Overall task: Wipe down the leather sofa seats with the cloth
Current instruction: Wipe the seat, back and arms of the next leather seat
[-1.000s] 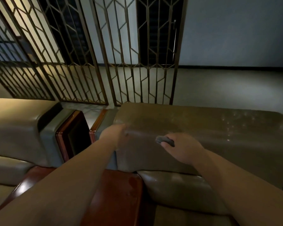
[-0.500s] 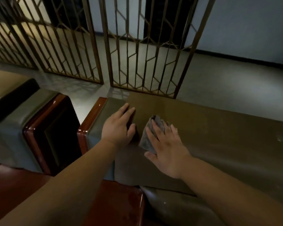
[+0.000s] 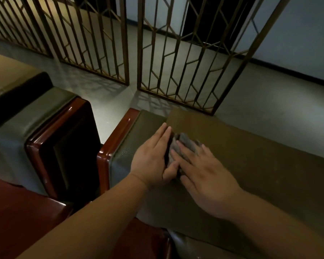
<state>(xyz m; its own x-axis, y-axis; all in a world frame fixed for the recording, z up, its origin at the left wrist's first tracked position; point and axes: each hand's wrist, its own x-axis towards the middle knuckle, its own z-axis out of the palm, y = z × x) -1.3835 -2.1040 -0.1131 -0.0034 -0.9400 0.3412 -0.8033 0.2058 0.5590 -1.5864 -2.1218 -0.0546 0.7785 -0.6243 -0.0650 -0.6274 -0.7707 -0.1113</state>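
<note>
Flat right hand (image 3: pixel 206 176) pressing grey cloth (image 3: pixel 183 144) onto sofa backrest top (image 3: pixel 260 156), fingers straight, no pinch. Left hand (image 3: pixel 153 157) open too, flat just beside cloth, thumb possibly touching it; dim view, hard to tell. Since a second ago: cloth no longer balled in right fist, now spread under palm, shifted left to the armrest corner (image 3: pixel 127 144). Wiping stroke apparently underway on backrest; seats below likely not yet done.

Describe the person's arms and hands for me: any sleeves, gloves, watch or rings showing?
Both forearms are bare up to the frame edge, with no sleeve in view. The left hand and right hand wear no gloves. No watch, bracelet or ring shows on either wrist or on the visible fingers, though the light is dim.
</note>
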